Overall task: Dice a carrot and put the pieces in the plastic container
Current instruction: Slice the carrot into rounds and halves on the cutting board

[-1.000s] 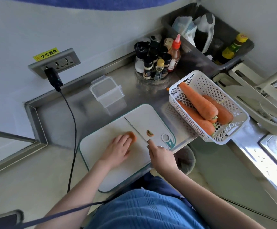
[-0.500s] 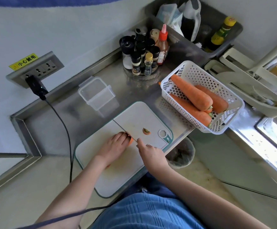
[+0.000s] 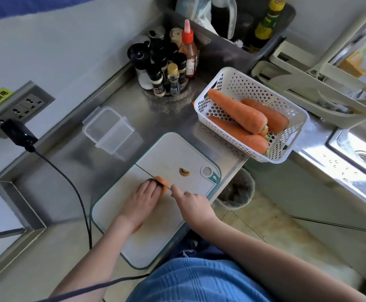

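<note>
A carrot (image 3: pixel 162 183) lies on the white cutting board (image 3: pixel 177 153), mostly hidden under my left hand (image 3: pixel 140 201), which presses it down. Only its cut end shows past my fingertips. My right hand (image 3: pixel 190 201) grips the handle of a knife (image 3: pixel 143 171), whose thin blade rests across the carrot's end, edge-on to the camera. A cut-off carrot top (image 3: pixel 184 171) lies alone farther right on the board. The empty clear plastic container (image 3: pixel 109 129) stands on the steel counter behind the board, its lid hinged open at the back.
A white perforated basket (image 3: pixel 286 110) holds three whole carrots at the right, overhanging the counter edge. A cluster of spice bottles (image 3: pixel 166 68) stands behind. A black cable (image 3: pixel 68 177) runs from the wall socket across the counter's left. A waste bin (image 3: pixel 236 190) sits below the board.
The knife blade has tilted from lying flat-looking to upright across the carrot's end. My left hand slid slightly back, exposing more of the carrot. The camera shifted, moving the scene left.
</note>
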`<action>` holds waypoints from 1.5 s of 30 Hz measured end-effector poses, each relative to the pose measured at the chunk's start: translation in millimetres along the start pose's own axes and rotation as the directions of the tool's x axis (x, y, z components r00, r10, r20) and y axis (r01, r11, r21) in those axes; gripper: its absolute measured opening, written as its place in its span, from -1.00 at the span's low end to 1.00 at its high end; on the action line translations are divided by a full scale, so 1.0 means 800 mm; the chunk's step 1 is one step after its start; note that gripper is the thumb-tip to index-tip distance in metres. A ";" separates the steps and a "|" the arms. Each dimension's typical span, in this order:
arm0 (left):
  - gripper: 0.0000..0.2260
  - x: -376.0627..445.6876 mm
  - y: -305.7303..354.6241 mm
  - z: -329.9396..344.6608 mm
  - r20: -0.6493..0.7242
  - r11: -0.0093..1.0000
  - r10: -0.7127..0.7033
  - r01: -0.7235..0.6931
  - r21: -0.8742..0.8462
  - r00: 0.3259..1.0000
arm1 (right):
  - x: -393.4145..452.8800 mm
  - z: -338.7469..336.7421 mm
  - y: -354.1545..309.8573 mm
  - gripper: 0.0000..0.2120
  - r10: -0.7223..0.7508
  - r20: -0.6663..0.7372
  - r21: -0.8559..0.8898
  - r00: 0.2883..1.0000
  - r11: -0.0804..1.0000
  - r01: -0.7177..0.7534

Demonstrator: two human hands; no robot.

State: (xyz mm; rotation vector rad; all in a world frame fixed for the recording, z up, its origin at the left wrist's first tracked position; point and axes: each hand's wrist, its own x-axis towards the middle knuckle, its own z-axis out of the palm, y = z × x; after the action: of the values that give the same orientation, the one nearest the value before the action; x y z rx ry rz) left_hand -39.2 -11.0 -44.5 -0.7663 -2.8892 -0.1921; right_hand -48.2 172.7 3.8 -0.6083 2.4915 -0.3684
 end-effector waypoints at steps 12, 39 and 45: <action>-0.76 0.002 -0.007 0.012 0.007 1.000 0.014 -0.013 -0.023 1.000 | 0.010 0.010 0.007 -0.76 -0.004 -0.016 0.058 1.000 0.998 0.005; -0.80 -0.003 0.002 0.015 -0.045 0.997 -0.073 0.075 0.027 0.996 | 0.016 0.008 -0.003 -0.83 0.030 -0.066 0.152 0.997 0.988 -0.020; -0.81 -0.006 -0.002 0.017 -0.042 0.998 -0.061 0.060 -0.017 0.997 | 0.020 0.010 -0.002 -0.78 0.012 -0.035 0.048 0.999 0.999 -0.010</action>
State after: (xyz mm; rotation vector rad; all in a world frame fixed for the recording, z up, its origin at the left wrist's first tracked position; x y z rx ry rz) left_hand -37.6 -12.6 -59.1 -0.6694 -2.8764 -0.2356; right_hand -55.2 162.2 -9.1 -0.5731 2.5112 -0.4363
